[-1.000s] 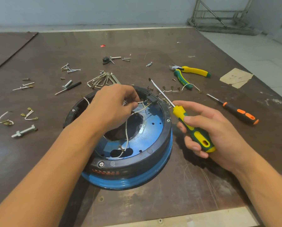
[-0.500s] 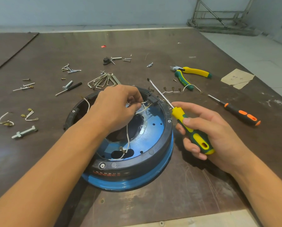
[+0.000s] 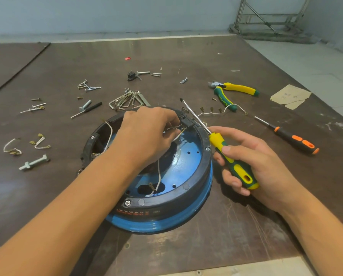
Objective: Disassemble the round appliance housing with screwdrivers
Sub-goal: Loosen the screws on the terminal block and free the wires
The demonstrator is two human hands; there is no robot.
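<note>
A round blue housing [image 3: 188,160] with a black ring rim lies open side up on the dark table. My left hand [image 3: 146,134] reaches into its far side, with fingers pinched on a wire at a small black connector block [image 3: 187,122] on the rim. White wires [image 3: 159,176] trail across the blue floor of the housing. My right hand [image 3: 252,162] grips a yellow-green flat screwdriver [image 3: 232,162] just right of the rim, its shaft pointing up-left past the block.
An orange-black screwdriver [image 3: 292,137] and yellow-green pliers [image 3: 230,92] lie at the right. A set of hex keys [image 3: 126,101], several loose screws [image 3: 88,87], a bolt [image 3: 34,162] and cut wire pieces [image 3: 12,149] are spread behind and left. Paper scraps [image 3: 290,96] sit near the right edge.
My left hand has shifted slightly toward the connector block on the far rim. My right hand with the screwdriver has stayed beside the rim, almost still.
</note>
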